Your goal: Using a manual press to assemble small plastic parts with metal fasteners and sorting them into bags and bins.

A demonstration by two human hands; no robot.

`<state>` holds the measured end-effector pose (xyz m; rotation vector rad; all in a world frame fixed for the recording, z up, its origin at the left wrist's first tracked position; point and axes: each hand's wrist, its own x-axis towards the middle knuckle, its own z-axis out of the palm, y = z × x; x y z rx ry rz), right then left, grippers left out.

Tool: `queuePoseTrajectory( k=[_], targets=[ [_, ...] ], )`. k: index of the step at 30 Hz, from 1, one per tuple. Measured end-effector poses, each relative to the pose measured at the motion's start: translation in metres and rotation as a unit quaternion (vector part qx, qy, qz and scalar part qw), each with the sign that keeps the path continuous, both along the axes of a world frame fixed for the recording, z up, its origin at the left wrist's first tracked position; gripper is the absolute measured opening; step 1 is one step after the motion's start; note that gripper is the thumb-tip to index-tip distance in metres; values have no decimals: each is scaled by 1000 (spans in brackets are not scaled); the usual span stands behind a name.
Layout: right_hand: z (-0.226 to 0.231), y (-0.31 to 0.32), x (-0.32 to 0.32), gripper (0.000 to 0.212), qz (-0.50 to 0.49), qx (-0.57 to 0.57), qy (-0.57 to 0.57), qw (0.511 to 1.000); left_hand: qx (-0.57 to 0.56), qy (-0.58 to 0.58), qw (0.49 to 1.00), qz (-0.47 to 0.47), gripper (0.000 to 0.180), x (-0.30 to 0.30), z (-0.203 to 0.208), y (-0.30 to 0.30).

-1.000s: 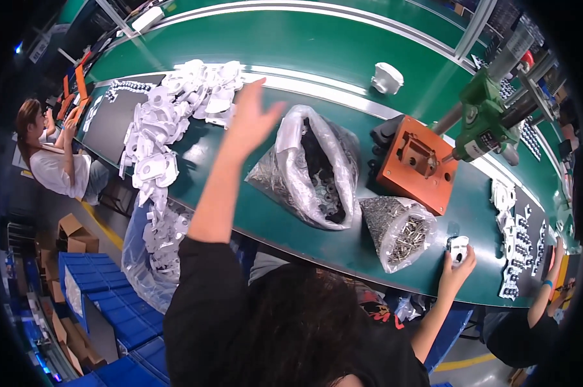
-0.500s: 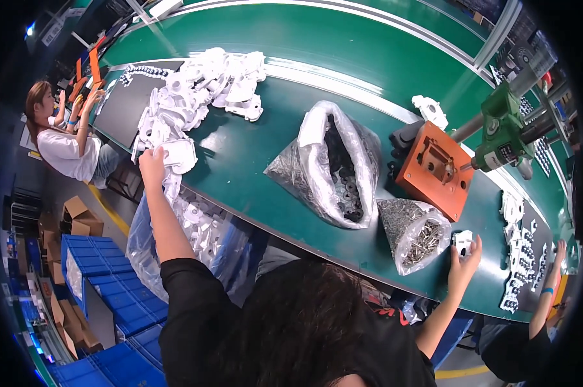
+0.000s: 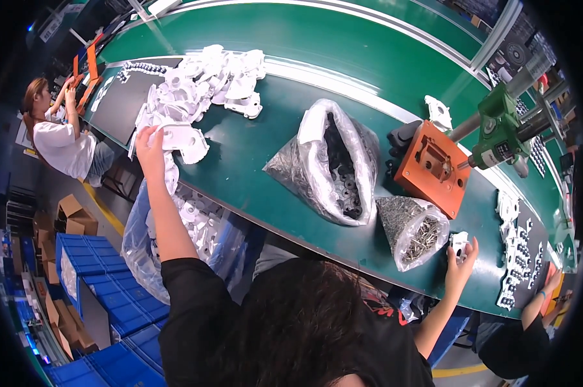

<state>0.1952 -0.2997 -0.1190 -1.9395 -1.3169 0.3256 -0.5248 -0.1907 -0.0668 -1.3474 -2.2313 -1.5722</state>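
Observation:
At the left end of the green table, my left hand [image 3: 150, 153] pinches the edge of a white plastic housing [image 3: 189, 142]. It lies by the near side of a heap of similar white housings [image 3: 188, 90]. On the right, my right hand [image 3: 460, 266] is closed around a small white part [image 3: 458, 242] with dark spots, low over the tabletop. Its fingers point up, with the thumb on the left side. Left of that hand sits a clear bag of metal screws [image 3: 422, 237]. A larger clear bag [image 3: 312, 168] holds small dark and grey parts.
An orange fixture block [image 3: 435, 169] stands under a green press [image 3: 498, 132]. A single white housing [image 3: 438, 111] lies behind it. Rows of white parts [image 3: 516, 264] lie at the right. Below the table hangs a lined bin [image 3: 198, 226]. Co-workers sit at both sides.
My left hand has shifted slightly, and the housing in it has turned and moved a little right and away. My right hand stays almost in place with the small part.

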Motion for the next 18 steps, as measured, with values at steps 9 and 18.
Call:
queuePoseTrajectory(
  k=[9,18],
  targets=[
    [39,-5,-27,61,32,120,114,986,108,-425,852,-287,18,80,66,-16],
    [127,33,-165,70,430,244,20,869,-202,-650,403,-612,13,296,33,-22]
  ],
)
